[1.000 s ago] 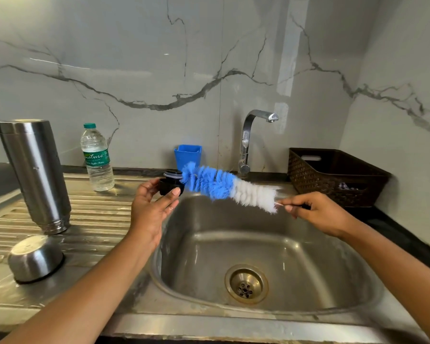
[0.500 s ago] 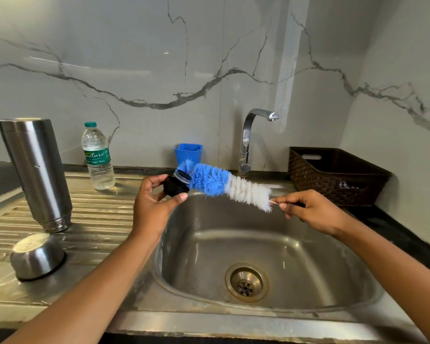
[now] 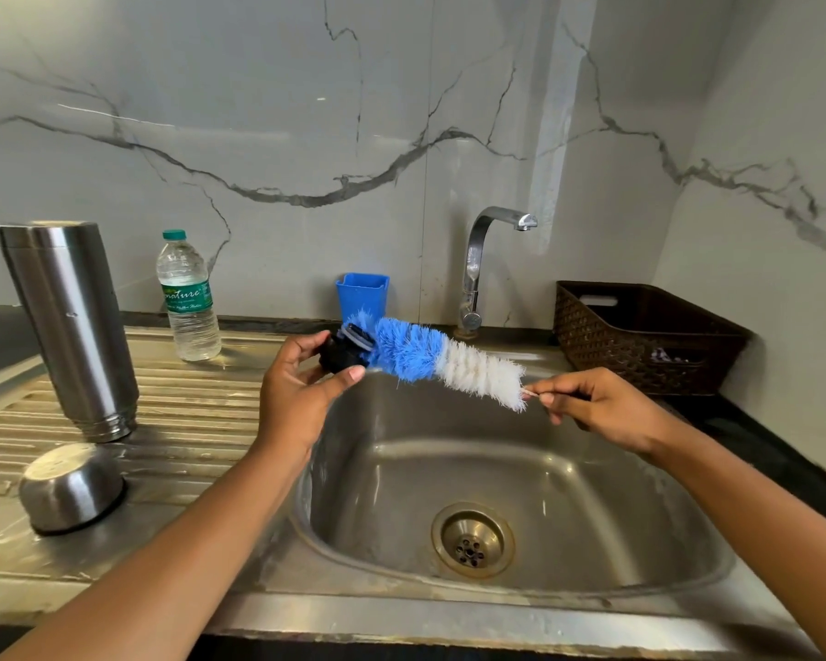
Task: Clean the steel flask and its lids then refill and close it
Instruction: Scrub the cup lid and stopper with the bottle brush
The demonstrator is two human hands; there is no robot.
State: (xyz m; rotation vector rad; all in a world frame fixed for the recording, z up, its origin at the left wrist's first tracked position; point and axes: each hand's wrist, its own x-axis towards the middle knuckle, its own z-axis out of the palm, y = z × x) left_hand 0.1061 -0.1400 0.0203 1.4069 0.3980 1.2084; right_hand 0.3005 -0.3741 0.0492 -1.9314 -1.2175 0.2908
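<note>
Your left grip (image 3: 301, 398) is clamped on the black inner lid (image 3: 342, 356), thumb on the near side and fingers curled round the far side. It holds the lid up over the left rim of the sink (image 3: 592, 541). Your right grip (image 3: 602, 407) pinches the thin handle of the bottle brush (image 3: 430, 360) just past its white bristles, thumb and forefinger together on the wire. The brush slants up to the left across the basin, and its blue tip touches the grey-rimmed face of the lid.

The steel flask (image 3: 70, 326) stands mouth down on the ribbed drainboard of the counter (image 3: 201, 412), well left of your hands, with its threaded neck at the bottom. Just in front of it the steel cup lid (image 3: 70, 486) lies rim down, with its rounded base up.

A plastic water bottle (image 3: 189, 302) with a green cap stands upright at the back of the drainboard, right of the flask. A blue cup (image 3: 362, 295) sits against the wall behind the lid you hold. The tap (image 3: 478, 264) rises to its right, with its spout turned right. A brown woven basket (image 3: 640, 336) sits on the counter right of the tap.
</note>
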